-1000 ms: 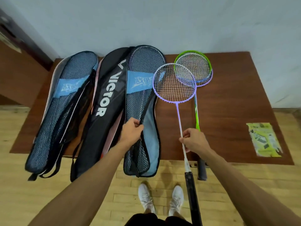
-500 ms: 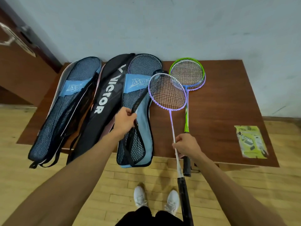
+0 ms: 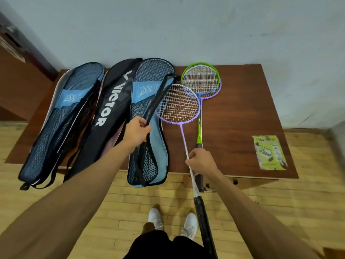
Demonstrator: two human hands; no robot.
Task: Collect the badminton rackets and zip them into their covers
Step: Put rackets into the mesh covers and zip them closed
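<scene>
My right hand grips the thin shaft of a purple racket, whose head hovers over the table beside the open cover. My left hand pinches the lifted black mesh flap of a blue mesh cover, holding its right side open; a racket head shows faintly inside its top. A green racket lies flat on the table over another purple-framed racket. To the left lie a black VICTOR cover and a second blue mesh cover.
The brown table stands against a pale wall. A green leaflet lies near its right front corner. The covers' lower ends hang over the front edge. My white shoes stand on the wooden floor below.
My left hand has lifted the mesh flap higher, opening the cover wider. The purple racket's head has moved left, close to the opening. The camera has tilted, so the table sits lower in view.
</scene>
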